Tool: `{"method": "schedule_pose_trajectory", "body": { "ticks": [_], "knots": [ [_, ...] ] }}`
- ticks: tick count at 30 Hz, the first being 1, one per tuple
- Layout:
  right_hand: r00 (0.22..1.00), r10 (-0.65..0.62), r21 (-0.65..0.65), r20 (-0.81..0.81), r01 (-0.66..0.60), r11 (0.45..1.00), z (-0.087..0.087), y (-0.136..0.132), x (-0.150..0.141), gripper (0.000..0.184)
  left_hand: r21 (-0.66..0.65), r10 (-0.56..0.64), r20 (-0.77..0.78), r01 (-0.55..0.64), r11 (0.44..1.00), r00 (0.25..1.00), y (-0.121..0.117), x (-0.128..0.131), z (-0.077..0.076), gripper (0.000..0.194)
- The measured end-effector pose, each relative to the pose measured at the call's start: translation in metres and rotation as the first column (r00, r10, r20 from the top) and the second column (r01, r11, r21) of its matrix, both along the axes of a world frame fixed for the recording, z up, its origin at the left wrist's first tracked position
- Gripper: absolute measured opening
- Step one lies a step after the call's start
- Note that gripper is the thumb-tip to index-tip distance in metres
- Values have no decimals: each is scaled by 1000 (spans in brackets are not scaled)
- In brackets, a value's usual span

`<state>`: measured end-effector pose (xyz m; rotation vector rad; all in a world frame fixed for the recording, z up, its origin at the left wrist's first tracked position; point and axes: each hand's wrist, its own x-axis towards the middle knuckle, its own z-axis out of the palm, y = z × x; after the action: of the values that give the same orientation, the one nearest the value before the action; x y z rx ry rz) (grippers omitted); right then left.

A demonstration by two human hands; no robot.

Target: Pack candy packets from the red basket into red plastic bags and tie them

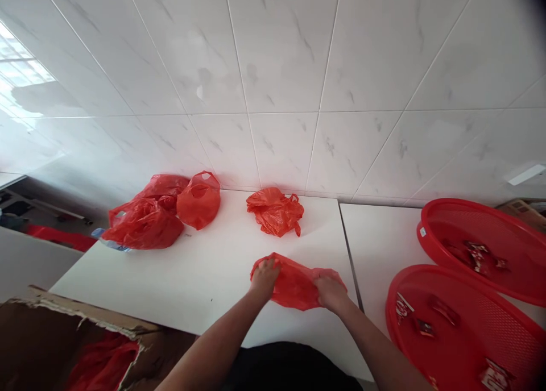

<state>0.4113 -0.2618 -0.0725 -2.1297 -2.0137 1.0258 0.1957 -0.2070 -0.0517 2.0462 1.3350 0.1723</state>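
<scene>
Both my hands grip a red plastic bag [294,286] over the white table, near its front edge. My left hand [264,277] closes on the bag's left end, and my right hand [330,290] on its right end. The bag stretches between them, wrinkled and thin. Whether anything is inside it, I cannot tell. Just beyond it, against the wall, lies a crumpled red plastic bag [276,212]. Farther left sit more red bags: a rounded one with handles [199,202] and a larger bulging heap [147,223].
Two red plastic baskets [430,288] with small wrapped packets stand on the right-hand table [384,232]. A torn cardboard box [132,323] holding red material is at the lower left. White tiled wall [281,84] bounds the back. A narrow gap separates the tables.
</scene>
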Motion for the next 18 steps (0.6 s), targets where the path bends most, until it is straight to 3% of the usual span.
{"method": "schedule_pose_trajectory", "body": {
  "ticks": [3, 6, 11, 13, 15, 18],
  "knots": [
    [997, -6, -19, -83, 4, 1000, 4, -5, 16, 34, -7, -71, -75, 70, 998, 995, 15, -16, -12, 53],
    [988, -23, 17, -154, 26, 1000, 17, -2, 21, 42, 34, -154, -159, 162, 986, 975, 15, -12, -14, 58],
    [993, -115, 111, 5, 113, 987, 44, 18, 1, 22, 108, -211, -262, 246, 963, 942, 10, 13, -13, 36],
    [996, -89, 106, 31, 85, 991, 44, 26, -8, 24, 102, -236, -266, 271, 957, 935, 12, 18, -14, 31],
    [998, -57, 79, 9, 56, 995, 35, 32, -13, 39, 110, -282, -291, 325, 939, 914, 16, 18, -17, 30],
    [999, -39, 21, -14, 39, 999, 18, 35, -8, 63, 96, -300, -461, 383, 919, 835, 26, 11, -24, 70]
  ]
}}
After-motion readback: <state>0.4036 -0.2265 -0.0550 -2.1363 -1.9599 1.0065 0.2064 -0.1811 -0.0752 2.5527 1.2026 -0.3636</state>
